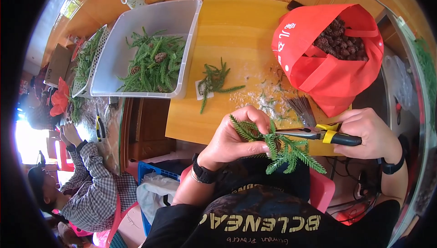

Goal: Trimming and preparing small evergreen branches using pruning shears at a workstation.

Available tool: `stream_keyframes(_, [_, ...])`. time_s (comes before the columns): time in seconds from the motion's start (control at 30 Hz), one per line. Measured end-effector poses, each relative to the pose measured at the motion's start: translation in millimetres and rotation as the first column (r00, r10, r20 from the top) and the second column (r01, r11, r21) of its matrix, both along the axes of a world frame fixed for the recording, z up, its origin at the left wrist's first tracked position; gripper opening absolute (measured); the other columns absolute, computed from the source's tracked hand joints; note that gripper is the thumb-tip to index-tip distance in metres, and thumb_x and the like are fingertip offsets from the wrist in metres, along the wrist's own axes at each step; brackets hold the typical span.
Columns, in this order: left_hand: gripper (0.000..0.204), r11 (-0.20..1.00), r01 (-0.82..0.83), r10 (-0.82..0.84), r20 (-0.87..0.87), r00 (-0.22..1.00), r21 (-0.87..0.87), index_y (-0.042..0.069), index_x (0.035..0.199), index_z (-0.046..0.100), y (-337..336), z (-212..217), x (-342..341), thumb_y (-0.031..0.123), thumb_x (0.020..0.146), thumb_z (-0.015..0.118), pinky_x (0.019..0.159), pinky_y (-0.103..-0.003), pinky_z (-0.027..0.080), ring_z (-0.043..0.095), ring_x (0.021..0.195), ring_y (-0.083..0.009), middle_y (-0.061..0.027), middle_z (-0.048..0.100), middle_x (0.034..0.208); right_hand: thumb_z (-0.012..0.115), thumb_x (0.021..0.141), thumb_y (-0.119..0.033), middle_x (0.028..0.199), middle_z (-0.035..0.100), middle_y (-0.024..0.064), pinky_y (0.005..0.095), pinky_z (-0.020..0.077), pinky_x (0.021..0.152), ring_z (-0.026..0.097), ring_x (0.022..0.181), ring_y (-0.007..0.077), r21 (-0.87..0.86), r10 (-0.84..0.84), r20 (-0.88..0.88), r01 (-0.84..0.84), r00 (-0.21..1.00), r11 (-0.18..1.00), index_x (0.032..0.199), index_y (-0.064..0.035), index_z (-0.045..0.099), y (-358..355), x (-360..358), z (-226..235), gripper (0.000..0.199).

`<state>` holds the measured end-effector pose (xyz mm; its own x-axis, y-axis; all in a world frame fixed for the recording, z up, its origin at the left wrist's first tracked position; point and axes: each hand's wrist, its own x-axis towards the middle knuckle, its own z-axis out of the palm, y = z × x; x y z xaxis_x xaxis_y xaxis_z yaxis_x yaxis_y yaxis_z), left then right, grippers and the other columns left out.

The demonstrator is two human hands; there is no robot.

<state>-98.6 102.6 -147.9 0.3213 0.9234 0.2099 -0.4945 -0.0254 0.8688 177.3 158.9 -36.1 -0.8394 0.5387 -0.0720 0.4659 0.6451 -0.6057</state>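
Observation:
Between the thumb and fingers of my left hand (236, 136) is an artificial green pine sprig (289, 154), held just off the table's front edge. My right hand (368, 134) grips long-nose pliers (330, 135) by their black and yellow handles. The pliers' jaws reach the middle of the sprig, beside my left fingertips; what they pinch there is hidden by the needles. On the yellow table (236, 25) beyond my hands lies another green sprig (214, 81). A bundle of thin brown wires (300, 109) rests just past the pliers.
A clear plastic bin (189, 52) of green sprigs and pine cones stands at left. At right is a red bag (300, 75) full of pine cones (343, 43). White flakes (268, 104) litter the table. Another person (95, 179) sits at a table far left, near other pliers (99, 127).

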Motion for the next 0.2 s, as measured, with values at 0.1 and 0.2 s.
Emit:
stream_keyframes(0.1, [0.033, 1.000, 0.006, -0.005, 0.022, 1.000, -0.020, 0.005, 0.088, 0.050, -2.4, 0.1, 2.9, 0.010, 0.070, 0.077, 0.072, -0.028, 0.047, 0.058, 0.080, -0.0179, -0.0175, 0.058, 0.094, 0.074, 0.062, -0.012, 0.056, 0.048, 0.0126, 0.0353, 0.0434, 0.053, 0.055, 0.061, 0.0319, -0.018, -0.036, 0.035, 0.037, 0.999, 0.999, 0.054, -0.0021, 0.045, -3.2, 0.8, 0.0, 0.031])
stream_keyframes(0.2, [0.039, 1.000, -0.010, 0.010, -0.007, 1.000, -0.021, 0.005, 0.095, 0.046, -3.5, -3.4, 2.7, 0.009, 0.070, 0.077, 0.073, -0.030, 0.048, 0.058, 0.082, -0.0186, -0.0179, 0.058, 0.095, 0.073, 0.063, -0.011, 0.061, 0.052, 0.0135, 0.0352, 0.0432, 0.053, 0.055, 0.061, 0.0322, 0.001, -0.042, 0.076, 0.042, 0.996, 0.999, 0.054, -0.0020, 0.046, -5.4, 1.1, 1.0, 0.030])
